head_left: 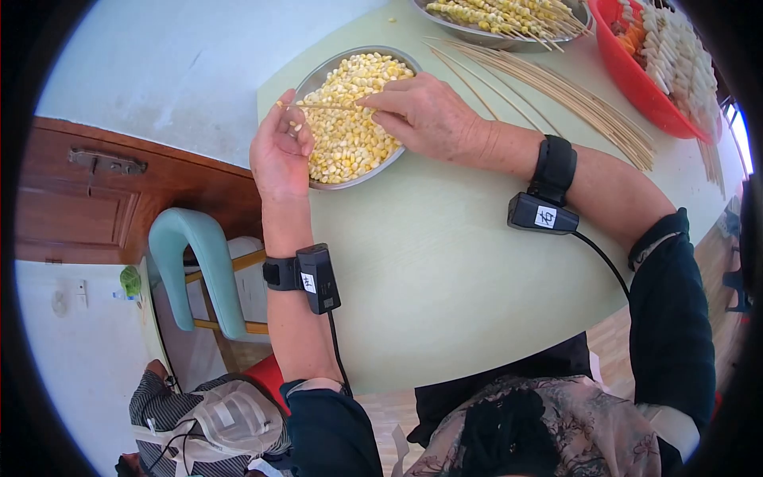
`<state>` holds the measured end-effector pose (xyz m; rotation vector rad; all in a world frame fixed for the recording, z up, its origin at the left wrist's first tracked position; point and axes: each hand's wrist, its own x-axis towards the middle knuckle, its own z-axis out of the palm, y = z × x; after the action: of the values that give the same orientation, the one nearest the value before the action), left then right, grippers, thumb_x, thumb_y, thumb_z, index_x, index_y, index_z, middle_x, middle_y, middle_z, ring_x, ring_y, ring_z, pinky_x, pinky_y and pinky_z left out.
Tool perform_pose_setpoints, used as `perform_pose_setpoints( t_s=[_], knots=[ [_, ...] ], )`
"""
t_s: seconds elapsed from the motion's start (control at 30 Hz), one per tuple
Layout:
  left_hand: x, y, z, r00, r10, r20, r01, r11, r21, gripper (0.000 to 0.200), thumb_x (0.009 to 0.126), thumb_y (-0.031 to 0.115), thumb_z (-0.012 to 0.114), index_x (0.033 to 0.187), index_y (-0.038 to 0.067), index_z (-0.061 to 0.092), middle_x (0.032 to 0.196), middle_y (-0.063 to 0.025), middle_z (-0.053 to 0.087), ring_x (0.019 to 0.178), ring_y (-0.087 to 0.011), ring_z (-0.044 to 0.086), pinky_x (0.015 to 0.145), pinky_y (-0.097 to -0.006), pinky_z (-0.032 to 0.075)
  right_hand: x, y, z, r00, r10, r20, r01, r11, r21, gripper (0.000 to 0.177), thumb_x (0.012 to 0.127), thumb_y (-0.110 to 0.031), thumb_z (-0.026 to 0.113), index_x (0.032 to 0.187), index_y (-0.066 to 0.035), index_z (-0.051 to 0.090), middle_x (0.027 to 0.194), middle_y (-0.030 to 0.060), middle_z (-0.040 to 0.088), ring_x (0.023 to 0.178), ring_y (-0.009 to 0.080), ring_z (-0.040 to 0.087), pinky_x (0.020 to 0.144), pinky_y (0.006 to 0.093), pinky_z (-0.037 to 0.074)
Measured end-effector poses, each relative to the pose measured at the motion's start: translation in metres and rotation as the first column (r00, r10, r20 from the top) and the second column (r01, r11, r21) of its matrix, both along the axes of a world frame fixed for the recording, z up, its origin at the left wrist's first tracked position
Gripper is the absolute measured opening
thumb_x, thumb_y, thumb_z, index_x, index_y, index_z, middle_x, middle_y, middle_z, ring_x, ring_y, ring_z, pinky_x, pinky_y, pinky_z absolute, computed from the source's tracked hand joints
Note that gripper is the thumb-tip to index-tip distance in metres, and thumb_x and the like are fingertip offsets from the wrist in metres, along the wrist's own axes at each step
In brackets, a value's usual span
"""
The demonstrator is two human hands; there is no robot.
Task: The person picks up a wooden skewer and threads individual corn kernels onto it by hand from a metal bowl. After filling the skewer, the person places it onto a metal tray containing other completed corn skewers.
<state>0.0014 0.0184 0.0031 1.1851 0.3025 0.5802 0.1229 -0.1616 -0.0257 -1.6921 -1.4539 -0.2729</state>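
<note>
Skewer (326,105) is hovering over the kernels (350,139) in the bowl (319,74) on the bench (445,262). Left hand (280,151) fingers are pinching one end; right hand (425,115) fingers are pinching the other.

Food-prep kitchen: corn bowl (311,79), skewers (556,87)

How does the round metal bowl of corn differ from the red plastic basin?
The round metal bowl is grey and holds loose yellow corn kernels; the red plastic basin holds white pieces on skewers. The basin runs off the picture's edge; the bowl does not. Both rest on the pale green table.
</note>
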Motion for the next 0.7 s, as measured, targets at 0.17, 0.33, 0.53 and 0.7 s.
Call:
perform_pose_setpoints(
  t_s=[0.17,0.33,0.53,0.7],
  knots=[
    [-0.0002,0.0001,-0.0001,1.000,-0.014,0.011,0.014,1.000,-0.020,0.037,0.091,0.019,0.047,0.120,-0.005,0.046,0.077,-0.0036,0.055,0.056,-0.0095,0.044,0.044,-0.0204,0.034,0.0001,0.0012,-0.0014,1.000,-0.002,-0.002,0.002,1.000,0.007,0.019,0.080,-0.011,0.054,0.092,-0.002,0.065,0.074,0.0135,0.061,0.070,0.0291,0.061,0.069,0.0392,0.049],
    [-0.0009,0.0044,-0.0019,0.999,-0.045,0.021,0.046,0.998,-0.046,0.037,0.091,0.018,0.047,0.120,-0.005,0.046,0.076,-0.0036,0.055,0.057,-0.0095,0.044,0.044,-0.0202,0.033,-0.0003,0.0008,-0.0007,1.000,-0.002,-0.011,0.003,1.000,0.030,0.018,0.079,-0.011,0.054,0.090,-0.002,0.065,0.073,0.0135,0.061,0.069,0.0297,0.061,0.068,0.0392,0.049],
    [-0.0012,0.0013,0.0000,0.997,-0.075,0.004,0.075,0.996,-0.056,0.036,0.091,0.017,0.046,0.119,-0.005,0.047,0.076,-0.0038,0.054,0.057,-0.0093,0.044,0.043,-0.0204,0.033,0.0012,0.0014,-0.0034,1.000,0.003,-0.013,-0.002,0.998,0.060,0.017,0.078,-0.010,0.055,0.089,-0.003,0.066,0.073,0.0129,0.061,0.069,0.0299,0.061,0.067,0.0397,0.049],
    [-0.0003,-0.0029,0.0037,0.999,-0.051,-0.014,0.049,0.993,-0.106,0.036,0.091,0.017,0.045,0.119,-0.006,0.047,0.075,-0.0044,0.051,0.055,-0.0101,0.041,0.042,-0.0210,0.032,0.0025,0.0042,-0.0076,0.999,0.034,0.002,-0.034,0.991,0.130,0.018,0.077,-0.004,0.058,0.093,-0.002,0.065,0.067,0.0118,0.057,0.064,0.0286,0.057,0.059,0.0390,0.045]
  ],
)
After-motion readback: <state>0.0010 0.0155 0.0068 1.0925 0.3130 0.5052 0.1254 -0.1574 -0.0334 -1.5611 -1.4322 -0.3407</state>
